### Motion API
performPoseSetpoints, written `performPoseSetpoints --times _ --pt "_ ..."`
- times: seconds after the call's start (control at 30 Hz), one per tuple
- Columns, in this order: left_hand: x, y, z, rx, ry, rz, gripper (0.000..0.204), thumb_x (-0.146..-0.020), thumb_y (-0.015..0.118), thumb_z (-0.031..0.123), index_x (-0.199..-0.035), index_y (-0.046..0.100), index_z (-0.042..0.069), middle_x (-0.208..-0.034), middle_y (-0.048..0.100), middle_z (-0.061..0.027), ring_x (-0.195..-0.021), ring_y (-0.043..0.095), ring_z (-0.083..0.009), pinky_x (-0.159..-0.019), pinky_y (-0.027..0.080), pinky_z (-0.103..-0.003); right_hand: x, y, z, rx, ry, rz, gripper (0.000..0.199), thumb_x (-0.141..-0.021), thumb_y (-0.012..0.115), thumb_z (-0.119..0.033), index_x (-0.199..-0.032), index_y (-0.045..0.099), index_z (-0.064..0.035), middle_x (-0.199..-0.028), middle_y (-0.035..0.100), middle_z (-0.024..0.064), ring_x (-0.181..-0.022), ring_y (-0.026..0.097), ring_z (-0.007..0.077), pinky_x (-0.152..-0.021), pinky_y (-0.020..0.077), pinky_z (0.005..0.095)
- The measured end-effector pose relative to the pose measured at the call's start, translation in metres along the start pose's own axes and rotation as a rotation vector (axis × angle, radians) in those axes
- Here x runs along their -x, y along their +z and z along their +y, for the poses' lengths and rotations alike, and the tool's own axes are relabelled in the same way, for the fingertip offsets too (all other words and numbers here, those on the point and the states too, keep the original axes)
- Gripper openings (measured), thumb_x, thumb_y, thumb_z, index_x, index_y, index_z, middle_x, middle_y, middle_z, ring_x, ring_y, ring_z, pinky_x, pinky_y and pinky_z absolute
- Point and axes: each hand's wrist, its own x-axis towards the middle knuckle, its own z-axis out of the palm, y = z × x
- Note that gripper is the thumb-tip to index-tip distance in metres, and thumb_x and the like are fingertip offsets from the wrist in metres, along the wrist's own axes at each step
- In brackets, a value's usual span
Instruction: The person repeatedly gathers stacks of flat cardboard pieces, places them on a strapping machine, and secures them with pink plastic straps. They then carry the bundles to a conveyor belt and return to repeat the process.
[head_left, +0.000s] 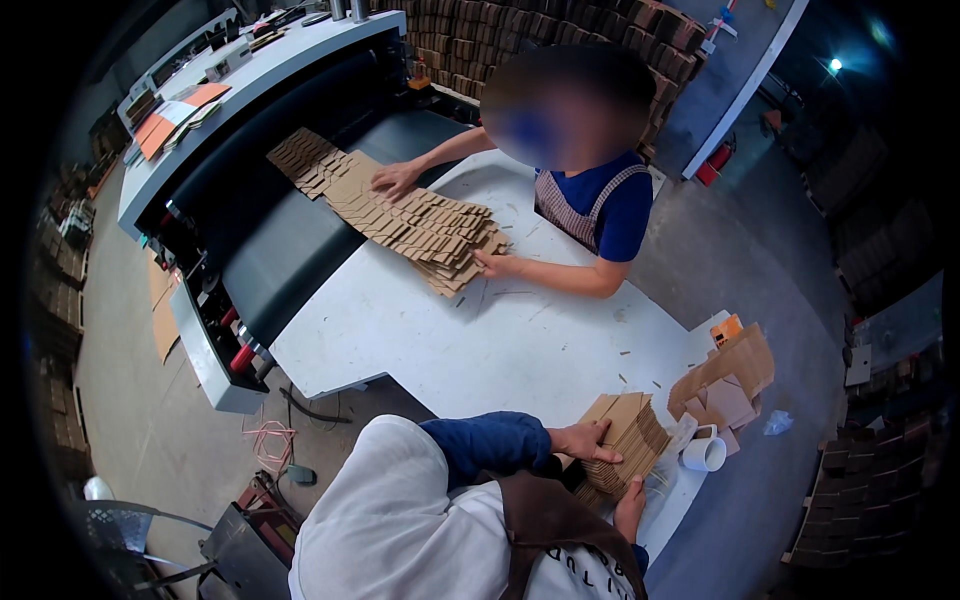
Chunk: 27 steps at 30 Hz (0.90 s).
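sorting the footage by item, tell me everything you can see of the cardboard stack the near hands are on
The cardboard stack is a thick bundle of flat brown die-cut pieces, edges aligned, standing tilted at the near edge of the white table. The left hand lies against its left face and the right hand presses its lower end. A tape roll sits just to its right.

A thick stack of flat brown die-cut cardboard blanks stood at the near edge of the white worktop, its layered edges showing as fine ridges and its top sheet tilted. The left hand lay spread over the stack's upper left side, while the right hand pressed against its lower end from beneath.
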Motion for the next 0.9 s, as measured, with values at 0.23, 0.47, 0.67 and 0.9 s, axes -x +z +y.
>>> performPoseSetpoints --times 0.23,0.47,0.67,0.9 --pt "-0.002 0.000 -0.003 0.001 -0.016 -0.023 0.118 -0.072 0.064 0.072 -0.142 0.019 -0.013 -0.132 0.045 -0.0345 -0.126 0.046 -0.0401 -0.104 0.039 -0.039 0.004 -0.001 -0.009 0.001 0.009 -0.007 0.058 -0.102 0.034 -0.040 -0.120 0.053 0.0116 -0.110 0.062 0.0251 -0.098 0.059 0.0328 -0.088 0.0443 0.0371" --pt "-0.008 0.002 -0.007 0.034 -0.007 -0.041 0.119 -0.072 0.065 0.071 -0.142 0.019 -0.013 -0.138 0.037 -0.0345 -0.132 0.038 -0.0396 -0.108 0.034 -0.039 -0.001 -0.001 0.000 -0.028 0.042 -0.005 0.056 -0.101 0.035 -0.038 -0.119 0.054 0.0112 -0.109 0.062 0.0271 -0.098 0.059 0.0365 -0.088 0.0441 0.0397" --pt "-0.009 0.004 -0.011 0.013 0.031 0.010 0.117 -0.071 0.066 0.070 -0.139 0.022 -0.015 -0.130 0.047 -0.0354 -0.124 0.048 -0.0416 -0.101 0.042 -0.040 -0.001 -0.002 -0.001 0.001 0.029 -0.008 0.056 -0.101 0.035 -0.038 -0.120 0.053 0.0108 -0.110 0.062 0.0270 -0.099 0.059 0.0356 -0.088 0.0441 0.0394" --pt "-0.013 0.007 -0.018 0.000 0.028 0.018 0.118 -0.071 0.066 0.072 -0.140 0.022 -0.014 -0.129 0.047 -0.0350 -0.123 0.048 -0.0416 -0.102 0.042 -0.041 -0.003 -0.001 0.004 0.009 0.015 -0.018 0.055 -0.101 0.035 -0.038 -0.121 0.053 0.0098 -0.111 0.062 0.0270 -0.102 0.059 0.0363 -0.089 0.0437 0.0394"
